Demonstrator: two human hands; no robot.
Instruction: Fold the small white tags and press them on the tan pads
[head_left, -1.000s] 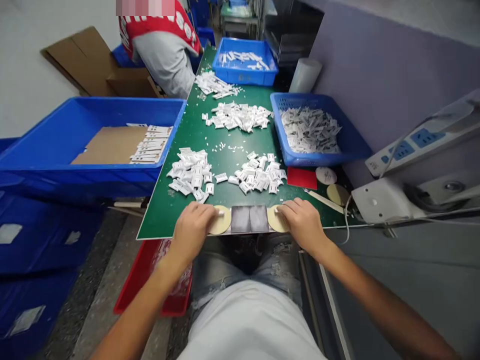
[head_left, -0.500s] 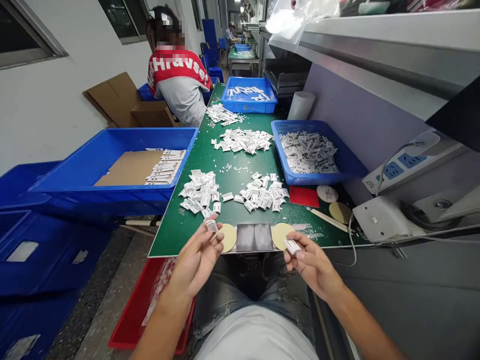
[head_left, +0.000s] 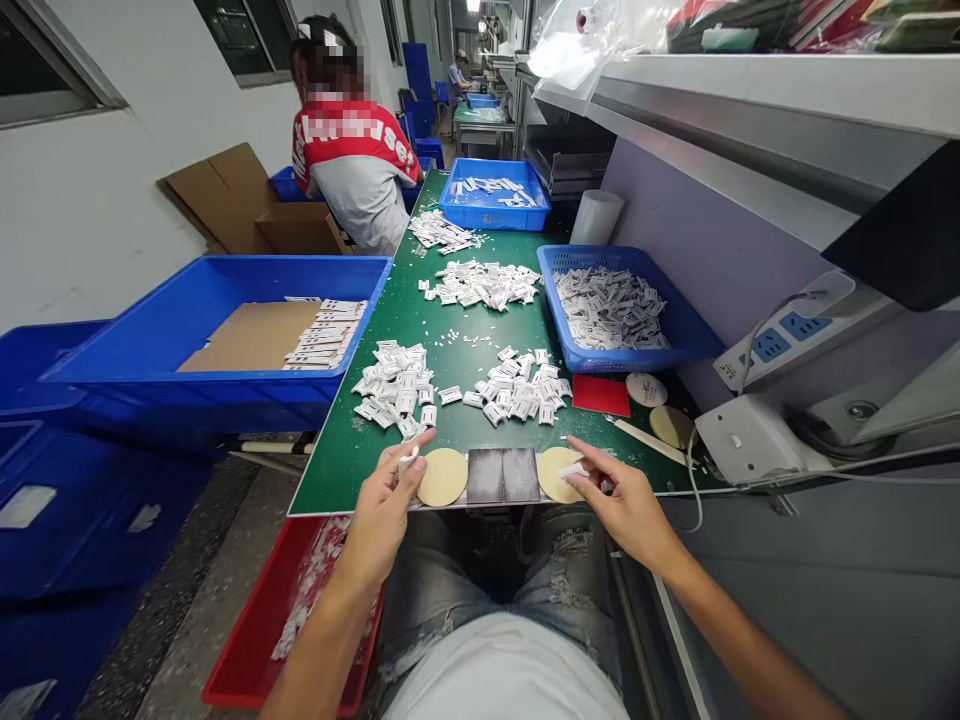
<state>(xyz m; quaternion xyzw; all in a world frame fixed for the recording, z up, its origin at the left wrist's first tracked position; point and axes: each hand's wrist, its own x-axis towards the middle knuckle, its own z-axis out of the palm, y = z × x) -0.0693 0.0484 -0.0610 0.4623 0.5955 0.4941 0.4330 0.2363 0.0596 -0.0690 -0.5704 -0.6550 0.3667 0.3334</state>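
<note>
My left hand point(head_left: 385, 505) pinches a small white plastic part point(head_left: 408, 460) between thumb and fingers, beside the left round yellow disc point(head_left: 442, 477). Another small white plastic part point(head_left: 571, 471) is gripped by my right hand point(head_left: 624, 500), over the right yellow disc point(head_left: 553, 462). Between the discs, at the table's front edge, lie two dark grey rectangular plates point(head_left: 502, 475). Beyond my hands are two heaps of similar white parts, a left heap point(head_left: 397, 385) and a right heap point(head_left: 517, 388), with a single part between them.
A blue basket point(head_left: 559, 300) full of white parts stands right on the green table point(head_left: 465, 425). A blue tray point(head_left: 495, 218) stands at the far end. Left is a large blue bin point(head_left: 187, 385); below, a red bin point(head_left: 240, 640). A co-worker point(head_left: 360, 180) sits at the back left.
Both white parts have been turned in my fingers and now show narrow edges. My left hand has shifted slightly left; the right has its index finger stretched further forward.
</note>
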